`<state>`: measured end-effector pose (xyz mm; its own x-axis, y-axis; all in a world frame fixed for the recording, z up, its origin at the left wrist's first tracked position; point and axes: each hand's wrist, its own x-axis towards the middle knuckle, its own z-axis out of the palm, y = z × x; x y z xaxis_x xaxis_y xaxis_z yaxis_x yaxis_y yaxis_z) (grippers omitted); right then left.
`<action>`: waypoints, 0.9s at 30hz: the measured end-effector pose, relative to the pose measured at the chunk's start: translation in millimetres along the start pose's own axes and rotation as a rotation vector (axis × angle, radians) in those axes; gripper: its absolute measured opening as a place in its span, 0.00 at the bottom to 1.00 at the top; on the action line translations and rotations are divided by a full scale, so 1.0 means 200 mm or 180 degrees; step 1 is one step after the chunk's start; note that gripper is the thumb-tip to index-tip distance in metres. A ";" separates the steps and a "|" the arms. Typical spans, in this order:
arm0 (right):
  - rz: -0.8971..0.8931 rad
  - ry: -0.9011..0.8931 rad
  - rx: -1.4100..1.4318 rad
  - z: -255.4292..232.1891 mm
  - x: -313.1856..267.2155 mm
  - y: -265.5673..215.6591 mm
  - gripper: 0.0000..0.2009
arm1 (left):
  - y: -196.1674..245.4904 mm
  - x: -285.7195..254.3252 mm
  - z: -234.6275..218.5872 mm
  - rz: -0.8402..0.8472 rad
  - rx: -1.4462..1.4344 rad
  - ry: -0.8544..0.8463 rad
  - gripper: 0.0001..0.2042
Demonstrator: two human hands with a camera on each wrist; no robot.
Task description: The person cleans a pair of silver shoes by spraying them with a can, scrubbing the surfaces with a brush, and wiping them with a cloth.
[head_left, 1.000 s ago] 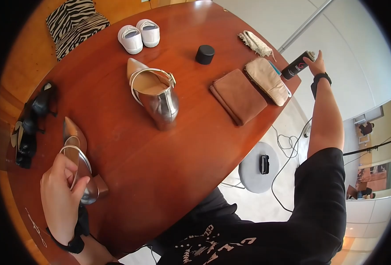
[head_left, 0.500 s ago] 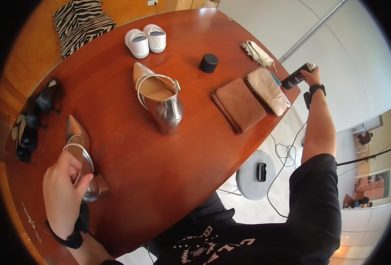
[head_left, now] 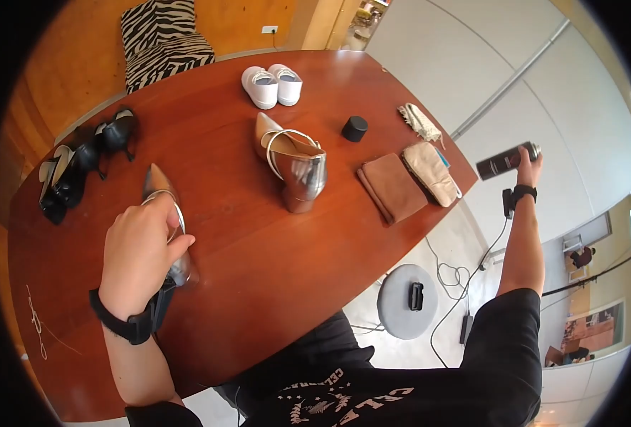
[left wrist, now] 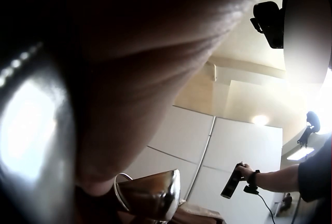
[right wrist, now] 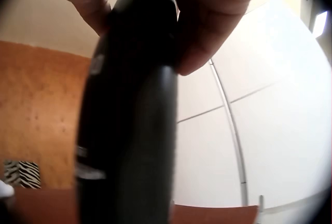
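In the head view my left hand [head_left: 137, 249] grips a silver pointed-toe shoe [head_left: 160, 181] on the table by its strap and side, covering its middle. Its shiny surface [left wrist: 31, 141] fills the left of the left wrist view. My right hand [head_left: 530, 171] holds a black spray can [head_left: 502, 164] around its top end, out past the table's right edge. The can is tilted, its base pointing left and down. Close up in the right wrist view, fingers and thumb wrap the can [right wrist: 129, 120]. The matching silver shoe [head_left: 305, 171] stands mid-table on its heel.
Right of the shoes lie a folded brown cloth [head_left: 394, 186], a beige cloth [head_left: 429, 174] and a crumpled cream cloth [head_left: 420, 122]. A black cap [head_left: 355, 128] and white sneakers [head_left: 273, 85] stand further back. Black heels [head_left: 80, 160] line the left edge. A grey stool [head_left: 407, 313] is below the table.
My right hand has lifted the spray can up and away from the table's right corner, tipping it flatter. The left hand keeps its hold on the shoe. The head view has shifted.
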<state>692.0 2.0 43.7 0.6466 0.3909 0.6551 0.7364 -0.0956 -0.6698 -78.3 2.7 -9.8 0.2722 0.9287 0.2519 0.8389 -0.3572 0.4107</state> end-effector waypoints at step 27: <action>0.0184 -0.2298 0.5144 0.55 -1.53 -1.68 0.29 | -0.01 -0.02 -0.02 -0.0100 0.0498 -0.0325 0.13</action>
<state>224.2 16.1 30.0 0.1254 0.7506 0.6488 -0.4836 0.6172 -0.6206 -81.9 0.0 -8.3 0.2845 0.9472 0.1476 0.9086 -0.3155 0.2737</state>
